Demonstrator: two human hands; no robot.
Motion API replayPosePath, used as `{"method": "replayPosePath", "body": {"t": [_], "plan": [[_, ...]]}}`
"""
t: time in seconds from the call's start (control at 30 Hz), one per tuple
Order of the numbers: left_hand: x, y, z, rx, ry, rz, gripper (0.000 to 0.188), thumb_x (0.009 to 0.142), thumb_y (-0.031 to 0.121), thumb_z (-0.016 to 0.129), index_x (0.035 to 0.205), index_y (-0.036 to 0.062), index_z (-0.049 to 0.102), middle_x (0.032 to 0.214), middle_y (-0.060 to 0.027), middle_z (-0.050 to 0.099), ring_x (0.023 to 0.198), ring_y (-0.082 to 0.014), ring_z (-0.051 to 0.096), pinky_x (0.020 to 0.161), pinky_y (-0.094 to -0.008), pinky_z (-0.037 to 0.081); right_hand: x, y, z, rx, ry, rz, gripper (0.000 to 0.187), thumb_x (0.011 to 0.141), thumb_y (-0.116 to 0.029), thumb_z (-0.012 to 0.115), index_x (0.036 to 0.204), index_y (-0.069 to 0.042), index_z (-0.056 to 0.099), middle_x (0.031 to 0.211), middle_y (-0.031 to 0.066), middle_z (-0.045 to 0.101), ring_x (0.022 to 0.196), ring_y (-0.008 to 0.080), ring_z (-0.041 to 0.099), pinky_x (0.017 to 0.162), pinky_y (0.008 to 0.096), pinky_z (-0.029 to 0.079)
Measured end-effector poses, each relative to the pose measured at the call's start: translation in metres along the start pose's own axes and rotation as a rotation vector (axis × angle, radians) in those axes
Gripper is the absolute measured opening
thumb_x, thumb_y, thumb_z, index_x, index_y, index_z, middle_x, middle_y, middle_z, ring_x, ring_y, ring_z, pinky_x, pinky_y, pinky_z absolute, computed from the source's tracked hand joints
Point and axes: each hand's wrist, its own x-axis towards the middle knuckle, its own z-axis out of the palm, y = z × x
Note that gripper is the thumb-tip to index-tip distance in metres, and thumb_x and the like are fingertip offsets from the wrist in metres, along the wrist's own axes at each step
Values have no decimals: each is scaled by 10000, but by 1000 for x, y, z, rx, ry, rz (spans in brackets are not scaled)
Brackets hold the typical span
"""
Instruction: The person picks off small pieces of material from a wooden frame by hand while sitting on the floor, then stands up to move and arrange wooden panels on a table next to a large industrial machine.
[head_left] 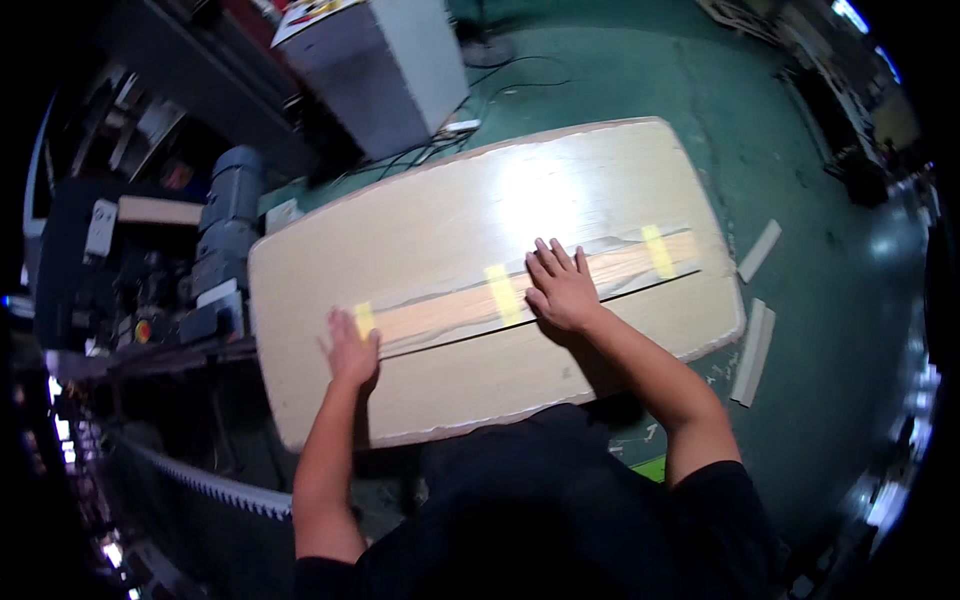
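A pale wooden board (450, 215) with rounded corners lies flat in front of me. Along it runs a long strip of wood veneer (440, 312), tan in the middle with grey wavy edges, and a dark line follows its near side. Three pieces of yellow tape (503, 295) cross the strip. My left hand (350, 350) rests at the strip's left end, beside the left tape piece, fingers spread. Flat on the strip, between the middle and right tape pieces, lies my right hand (563, 290) with its fingers apart. Neither hand holds anything.
Left of the board stands a machine with a grey motor (232, 200). A white and grey cabinet (385, 75) is beyond the far edge, with black cables (500, 75) on the green floor (620, 65). Loose pale strips (752, 352) lie on the floor to the right.
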Motion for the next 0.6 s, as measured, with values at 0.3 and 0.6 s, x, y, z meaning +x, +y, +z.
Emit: {"method": "replayPosePath", "body": {"t": [0.3,0.6], "plan": [[32,-5,-23,-137,228,123,761,983,342,510,1563,-35,193,1663,-215,101,1548,-349,78,1201,-612,65,11,108,-86,-26,525,279,691,969,-302,533,1566,-63,280,1651,164,201,1524,341,189,1212,576,121],[22,12,2,-123,128,95,780,952,415,528,1557,5,255,1656,-158,186,1547,-283,109,1219,-575,0,-21,129,-22,-53,187,547,675,952,-457,508,1525,-119,397,1610,166,310,1506,341,234,1206,582,128]]}}
